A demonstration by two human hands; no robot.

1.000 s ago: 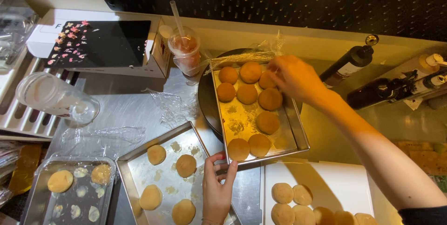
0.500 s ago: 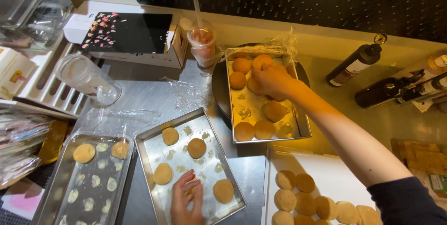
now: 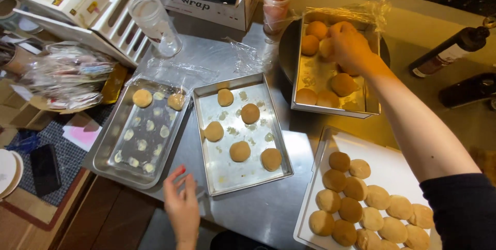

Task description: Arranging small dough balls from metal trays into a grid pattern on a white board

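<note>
Steel counter (image 3: 258, 214) — right hand (image 3: 349, 46) gripping bun (image 3: 326, 48) in far tray (image 3: 330, 109); left hand (image 3: 182, 206) open, empty.

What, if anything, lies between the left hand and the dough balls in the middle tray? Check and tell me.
Nothing visible does. The left hand hovers open just off the near left corner of the middle tray, and only the tray's low rim and bare metal lie between it and the nearest dough ball.
</note>
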